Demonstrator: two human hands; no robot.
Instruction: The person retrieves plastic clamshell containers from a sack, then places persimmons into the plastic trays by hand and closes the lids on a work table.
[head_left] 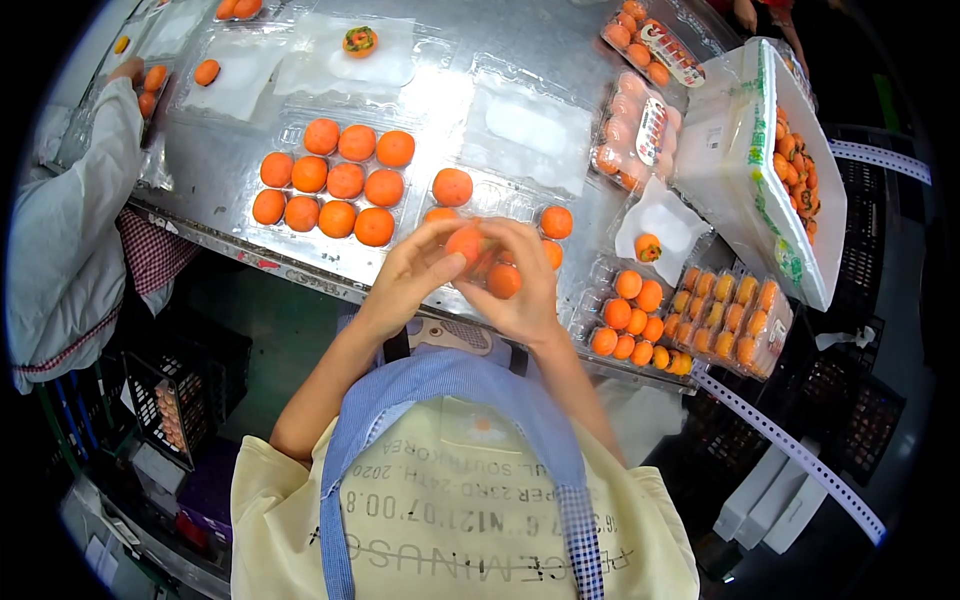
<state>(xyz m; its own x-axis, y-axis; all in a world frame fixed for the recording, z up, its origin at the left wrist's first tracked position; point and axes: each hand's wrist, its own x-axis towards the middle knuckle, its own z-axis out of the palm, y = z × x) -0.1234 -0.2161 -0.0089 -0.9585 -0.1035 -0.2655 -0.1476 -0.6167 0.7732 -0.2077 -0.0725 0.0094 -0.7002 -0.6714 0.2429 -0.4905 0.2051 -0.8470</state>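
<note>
My left hand [416, 268] is closed round an orange persimmon [464, 243], its thumb on the near side. Curved round the other side of the fruit, my right hand [524, 284] is slightly blurred, and I cannot tell whether its fingers grip the same fruit. Another persimmon [503, 281] shows just below, between the hands; whether it is held or lies in the tray is unclear. Under the hands is a clear plastic tray [575, 180] with several persimmons along its near part, partly hidden by my fingers. A full tray of persimmons [345, 181] sits to the left.
Closed packs of persimmons [636, 130] and a foam box [712, 150] of fruit stand at the right. More filled packs [725, 318] lie at the near right edge. A co-worker's sleeve [80, 190] reaches in at the left. Open trays [235, 75] lie at the back.
</note>
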